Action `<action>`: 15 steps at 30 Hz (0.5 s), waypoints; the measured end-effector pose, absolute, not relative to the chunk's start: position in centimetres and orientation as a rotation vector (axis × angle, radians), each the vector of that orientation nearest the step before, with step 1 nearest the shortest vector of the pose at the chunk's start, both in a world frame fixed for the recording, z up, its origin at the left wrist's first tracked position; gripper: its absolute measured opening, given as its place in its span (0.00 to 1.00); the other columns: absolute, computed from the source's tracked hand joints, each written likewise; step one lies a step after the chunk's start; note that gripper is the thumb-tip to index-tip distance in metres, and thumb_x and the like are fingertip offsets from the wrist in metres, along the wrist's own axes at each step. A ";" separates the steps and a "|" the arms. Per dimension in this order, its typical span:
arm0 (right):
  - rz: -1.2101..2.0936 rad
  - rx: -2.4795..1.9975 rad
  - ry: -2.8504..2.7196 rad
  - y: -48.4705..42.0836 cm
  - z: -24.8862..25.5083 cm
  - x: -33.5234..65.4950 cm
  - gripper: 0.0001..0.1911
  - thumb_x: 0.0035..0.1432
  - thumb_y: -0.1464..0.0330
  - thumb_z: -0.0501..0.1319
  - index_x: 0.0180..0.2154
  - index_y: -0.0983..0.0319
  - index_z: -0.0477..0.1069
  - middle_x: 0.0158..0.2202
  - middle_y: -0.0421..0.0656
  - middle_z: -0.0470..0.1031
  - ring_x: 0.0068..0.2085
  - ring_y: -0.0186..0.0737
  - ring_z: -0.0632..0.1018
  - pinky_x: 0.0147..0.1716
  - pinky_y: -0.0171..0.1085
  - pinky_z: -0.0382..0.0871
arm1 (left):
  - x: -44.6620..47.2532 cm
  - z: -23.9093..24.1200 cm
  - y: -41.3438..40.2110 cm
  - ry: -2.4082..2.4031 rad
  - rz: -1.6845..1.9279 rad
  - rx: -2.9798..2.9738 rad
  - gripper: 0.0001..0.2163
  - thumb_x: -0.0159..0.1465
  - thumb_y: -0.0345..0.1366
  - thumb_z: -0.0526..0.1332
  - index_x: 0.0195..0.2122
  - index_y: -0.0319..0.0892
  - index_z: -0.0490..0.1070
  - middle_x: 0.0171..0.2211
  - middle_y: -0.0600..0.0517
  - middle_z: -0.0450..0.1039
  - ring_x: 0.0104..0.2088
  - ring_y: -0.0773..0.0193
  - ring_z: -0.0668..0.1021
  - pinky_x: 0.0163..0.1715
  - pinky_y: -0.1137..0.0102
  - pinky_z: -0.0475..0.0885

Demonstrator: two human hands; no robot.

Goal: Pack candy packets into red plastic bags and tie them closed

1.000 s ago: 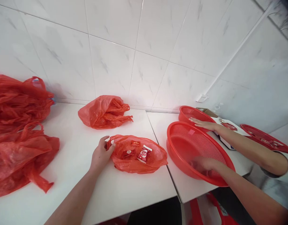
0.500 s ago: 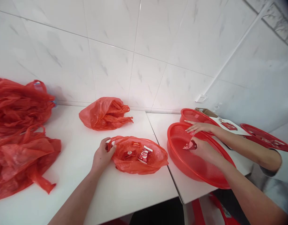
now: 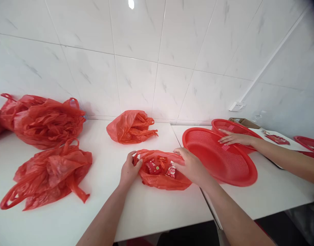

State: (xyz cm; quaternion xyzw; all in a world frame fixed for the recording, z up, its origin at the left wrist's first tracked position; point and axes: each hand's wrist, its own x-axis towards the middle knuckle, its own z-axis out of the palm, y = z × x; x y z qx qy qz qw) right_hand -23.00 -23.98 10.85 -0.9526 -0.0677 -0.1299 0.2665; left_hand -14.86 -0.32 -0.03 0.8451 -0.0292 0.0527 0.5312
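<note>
**Filled in Part, Left Open at Mid-Frame**

Spread at the centre of the frame on the white counter (image 3: 157,212): an open bag (image 3: 163,183), with a red packet (image 3: 153,167), a small packet (image 3: 162,159) and a red-and-white packet (image 3: 171,171) visible inside. Clamped at the bag's left end by the left hand (image 3: 133,166), with thumb and fingers pinched on the bunched plastic. Covered at the right end by the right hand (image 3: 189,165), set over the rim with thumb and fingers apart and no packet showing between them.

Done, as far as visible: at least three packets inside. Not yet done: closing, with a gaping mouth and no visible knot. Judged to be partway along, but impossible to say how near to complete.

Standing behind, above centre: a bunched bag (image 3: 126,126), perhaps finished, with hidden contents. Piled at far left: a heap of bags (image 3: 49,116) and, below, a crumpled bag (image 3: 54,177), impossible to label packed or waiting.

Placed right of centre: a front basket (image 3: 213,153) and, beyond, a back basket (image 3: 233,127), with a co-worker's hand (image 3: 233,138) lying across the neighbouring rims.
</note>
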 end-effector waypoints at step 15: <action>-0.408 -2.145 0.275 -27.5 0.2 -28.8 0.27 0.58 0.58 0.55 0.57 0.57 0.59 0.58 0.48 0.62 0.59 0.47 0.65 0.55 0.48 0.64 | -14.0 2.0 -1.1 -0.029 0.176 1.704 0.22 0.57 0.43 0.59 0.52 0.43 0.62 0.26 0.56 0.68 0.28 0.64 0.73 0.30 0.69 0.68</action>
